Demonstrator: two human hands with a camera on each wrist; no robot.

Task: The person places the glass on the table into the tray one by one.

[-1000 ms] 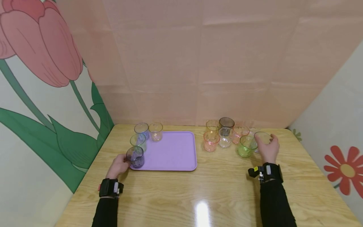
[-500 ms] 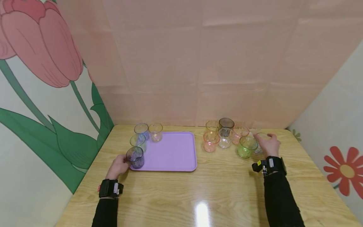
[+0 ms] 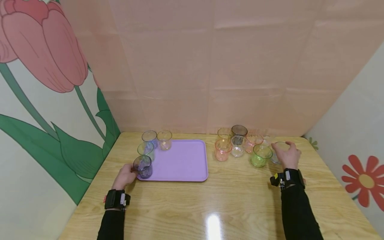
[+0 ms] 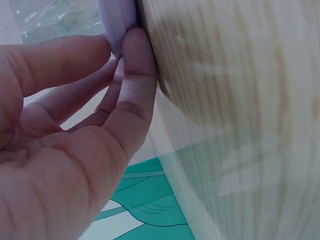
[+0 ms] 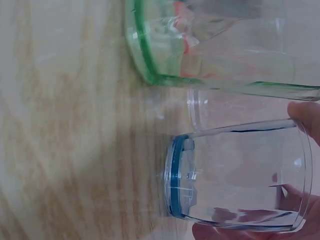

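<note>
At the front left corner of the purple tray (image 3: 183, 166), my left hand (image 3: 124, 176) pinches the tray rim (image 4: 117, 22) between thumb and fingers. A dark purple-grey glass (image 3: 143, 167) stands on that corner, close to the fingertips. My right hand (image 3: 288, 156) holds a clear glass with a blue-tinted base (image 5: 240, 175) near its rim, thumb on one side and fingers on the other. It is upright, at or just above the table; I cannot tell which. A green glass (image 3: 260, 156) stands just left of it.
A blue glass (image 3: 150, 137), a pale green glass (image 3: 146, 150) and an amber glass (image 3: 164, 140) stand along the tray's left and back. Right of the tray are pink glasses (image 3: 223, 151), a clear glass (image 3: 238, 147), a dark glass (image 3: 239, 130) and others. The pink-covered wall (image 3: 192, 66) rises behind.
My right hand has moved slightly right and down with the clear glass, away from the green one. The left hand and tray have stayed in place.
</note>
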